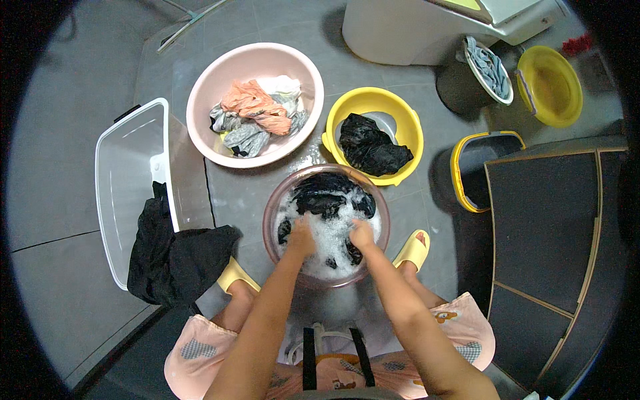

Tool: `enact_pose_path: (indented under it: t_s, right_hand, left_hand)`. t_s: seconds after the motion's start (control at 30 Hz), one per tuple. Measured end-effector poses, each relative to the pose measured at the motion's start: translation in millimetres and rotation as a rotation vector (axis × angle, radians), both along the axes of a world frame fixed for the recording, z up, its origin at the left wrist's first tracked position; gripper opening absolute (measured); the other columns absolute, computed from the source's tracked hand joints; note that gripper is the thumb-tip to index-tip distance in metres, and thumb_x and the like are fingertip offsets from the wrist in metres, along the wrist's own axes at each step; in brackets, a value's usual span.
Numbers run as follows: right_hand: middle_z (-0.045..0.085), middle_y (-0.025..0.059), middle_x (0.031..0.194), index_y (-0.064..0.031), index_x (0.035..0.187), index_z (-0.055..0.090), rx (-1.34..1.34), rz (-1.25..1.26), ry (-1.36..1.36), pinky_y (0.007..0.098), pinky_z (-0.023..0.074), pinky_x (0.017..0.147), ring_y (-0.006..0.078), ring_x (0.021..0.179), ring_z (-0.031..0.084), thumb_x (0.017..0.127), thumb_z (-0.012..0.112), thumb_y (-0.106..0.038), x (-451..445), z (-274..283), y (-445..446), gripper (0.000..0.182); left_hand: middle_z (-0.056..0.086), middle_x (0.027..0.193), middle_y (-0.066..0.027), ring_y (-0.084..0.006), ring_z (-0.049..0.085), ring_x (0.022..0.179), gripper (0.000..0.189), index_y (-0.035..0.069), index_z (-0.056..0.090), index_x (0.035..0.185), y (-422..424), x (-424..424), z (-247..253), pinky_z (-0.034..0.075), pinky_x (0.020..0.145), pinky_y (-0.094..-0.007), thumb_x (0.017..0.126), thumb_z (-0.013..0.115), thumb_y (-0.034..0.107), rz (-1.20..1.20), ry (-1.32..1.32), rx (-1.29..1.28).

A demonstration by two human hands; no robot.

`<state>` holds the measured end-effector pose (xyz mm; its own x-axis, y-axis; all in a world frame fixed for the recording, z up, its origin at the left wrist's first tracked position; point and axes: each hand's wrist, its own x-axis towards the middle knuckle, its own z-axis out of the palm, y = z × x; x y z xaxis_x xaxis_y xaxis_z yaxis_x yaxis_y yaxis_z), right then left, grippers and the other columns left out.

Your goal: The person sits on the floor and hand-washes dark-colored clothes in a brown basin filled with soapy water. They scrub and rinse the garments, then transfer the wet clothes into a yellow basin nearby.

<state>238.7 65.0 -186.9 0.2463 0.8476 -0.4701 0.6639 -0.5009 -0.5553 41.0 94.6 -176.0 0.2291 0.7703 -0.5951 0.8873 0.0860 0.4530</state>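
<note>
A round translucent pinkish-brown basin [269,227] of foamy water stands on the floor between my feet. Black wet fabric [320,202] lies in the water, partly under the suds. My left hand [302,235] is in the foam at the left side, its fingers partly hidden. Opposite it, my right hand [362,233] dips into the suds at the right; its fingertips are hidden too. Whether either hand grips the fabric cannot be seen. Just behind, a yellow basin [418,135] holds a bunched black garment [372,145]. A pink basin [200,107] holds orange, grey and white clothes [257,112].
A white-rimmed clear plastic tub [112,200] stands at left, with black clothing [175,255] draped over its edge. At right are a yellow-rimmed bucket [456,175], a dark cabinet [542,230], a bin with blue-grey cloth [487,65] and another yellow basin [555,90].
</note>
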Motion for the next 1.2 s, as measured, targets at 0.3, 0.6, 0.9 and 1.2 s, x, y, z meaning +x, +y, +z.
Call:
enact_pose_path:
  t_s: [0.3, 0.6, 0.9, 1.2]
  right_hand:
    - [0.053, 0.0014, 0.067, 0.0031, 0.081, 0.061, 0.452, -0.534, 0.495, 0.0207, 0.0388, 0.06, 0.01, 0.063, 0.048, 0.061, 0.038, 0.0, -21.4, 126.4, -11.0, 0.03]
    - [0.058, 0.0052, 0.085, -0.0009, 0.092, 0.058, 0.514, -0.526, 0.539, 0.0231, 0.0426, 0.07, 0.0135, 0.075, 0.053, 0.067, 0.04, 0.002, -29.2, 179.2, -19.5, 0.03]
    - [0.058, 0.0076, 0.089, -0.0084, 0.106, 0.054, -0.049, -1.085, 1.446, 0.0386, 0.0533, 0.059, 0.0247, 0.084, 0.06, 0.078, 0.038, -0.003, -49.0, 151.1, -26.4, 0.033]
    - [0.051, 0.0077, 0.121, -0.0125, 0.12, 0.05, -0.281, -0.765, 1.441, 0.0418, 0.0337, 0.095, 0.0233, 0.11, 0.047, 0.081, 0.049, -0.049, -80.8, 218.1, -58.2, 0.053]
  left_hand:
    - [0.05, 0.121, -0.0194, -0.0359, 0.039, 0.119, 0.039, 0.0, 0.055, 0.112, -3.7, -25.9, 8.0, 0.031, 0.099, -0.0372, 0.076, 0.054, 0.012, 0.386, -0.642, 0.273]
    - [0.06, 0.098, -0.0167, -0.0204, 0.055, 0.095, 0.032, -0.002, 0.059, 0.104, -21.6, -20.5, 114.2, 0.039, 0.086, -0.0287, 0.079, 0.043, 0.011, 0.898, -0.753, 0.158]
    - [0.045, 0.126, -0.0112, -0.0289, 0.046, 0.11, 0.07, 0.011, 0.038, 0.127, -72.4, 23.9, 145.9, 0.036, 0.092, -0.0449, 0.076, 0.052, 0.057, 1.431, -1.219, -0.796]
    - [0.058, 0.101, -0.012, -0.021, 0.058, 0.087, 0.041, -0.004, 0.051, 0.107, -84.5, 40.5, 167.1, 0.047, 0.077, -0.0338, 0.091, 0.045, 0.033, 1.423, -1.137, -0.001]
